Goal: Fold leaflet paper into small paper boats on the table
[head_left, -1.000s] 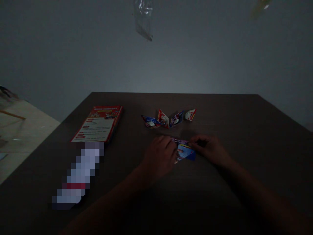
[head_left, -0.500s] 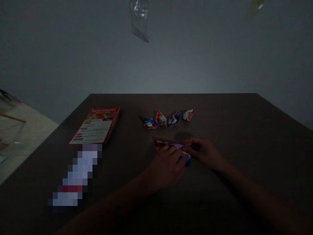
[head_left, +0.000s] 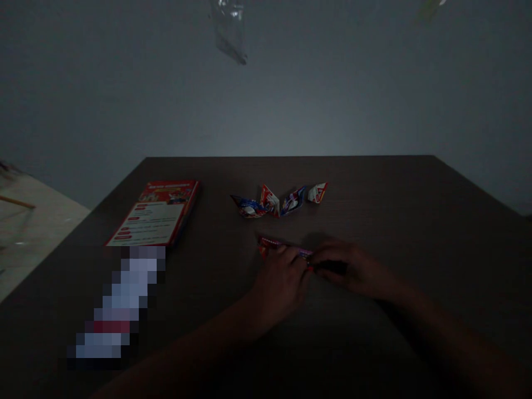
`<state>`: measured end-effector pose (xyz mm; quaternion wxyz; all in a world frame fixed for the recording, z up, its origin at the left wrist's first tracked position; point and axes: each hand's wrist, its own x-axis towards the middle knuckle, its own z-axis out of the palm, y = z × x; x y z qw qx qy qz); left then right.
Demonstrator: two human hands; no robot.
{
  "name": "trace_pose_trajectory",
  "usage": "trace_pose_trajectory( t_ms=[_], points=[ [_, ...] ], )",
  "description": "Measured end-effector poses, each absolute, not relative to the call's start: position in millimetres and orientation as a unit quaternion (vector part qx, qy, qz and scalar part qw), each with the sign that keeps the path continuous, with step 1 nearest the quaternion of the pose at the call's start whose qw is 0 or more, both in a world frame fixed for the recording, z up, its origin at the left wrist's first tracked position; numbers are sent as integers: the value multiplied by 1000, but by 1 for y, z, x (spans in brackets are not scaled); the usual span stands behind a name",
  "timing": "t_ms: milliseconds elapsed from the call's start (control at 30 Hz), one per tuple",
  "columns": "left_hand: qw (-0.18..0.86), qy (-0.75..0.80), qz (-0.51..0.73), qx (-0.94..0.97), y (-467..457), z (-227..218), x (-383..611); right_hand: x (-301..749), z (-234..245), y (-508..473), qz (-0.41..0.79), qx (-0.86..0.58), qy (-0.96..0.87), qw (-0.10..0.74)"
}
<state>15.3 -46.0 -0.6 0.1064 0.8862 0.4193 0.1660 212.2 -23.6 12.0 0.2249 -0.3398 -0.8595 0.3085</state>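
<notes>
A folded piece of printed paper (head_left: 270,243), red and purple, lies low on the table in front of me. My left hand (head_left: 282,282) rests over its middle with curled fingers pressing it down, hiding most of the paper. At the paper's right end, my right hand (head_left: 353,266) pinches the edge between thumb and fingers. Beyond my hands stand several folded paper shapes: a blue one (head_left: 250,208), a red and white one (head_left: 270,200), another blue one (head_left: 293,200) and a small white and red one (head_left: 318,193).
A red and white printed booklet or pad (head_left: 155,216) lies on the left of the dark table (head_left: 374,188). Nearer me is a pixelated, blurred patch. A pale wall (head_left: 332,83) rises behind, with a clear plastic bag (head_left: 230,30) on it. The room is dim.
The blue and yellow part at the paper's right end has gone from sight. My right hand has moved lower, its thumb and fingers now at that end. The whole view has shifted slightly.
</notes>
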Motion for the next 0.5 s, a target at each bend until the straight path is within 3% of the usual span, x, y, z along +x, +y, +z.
trace_pose_trajectory(
  t_ms=[500],
  points=[
    [235, 466, 197, 830, -41, -1, 17, 206, 0, -23, 319, -385, -829, 251]
  ],
)
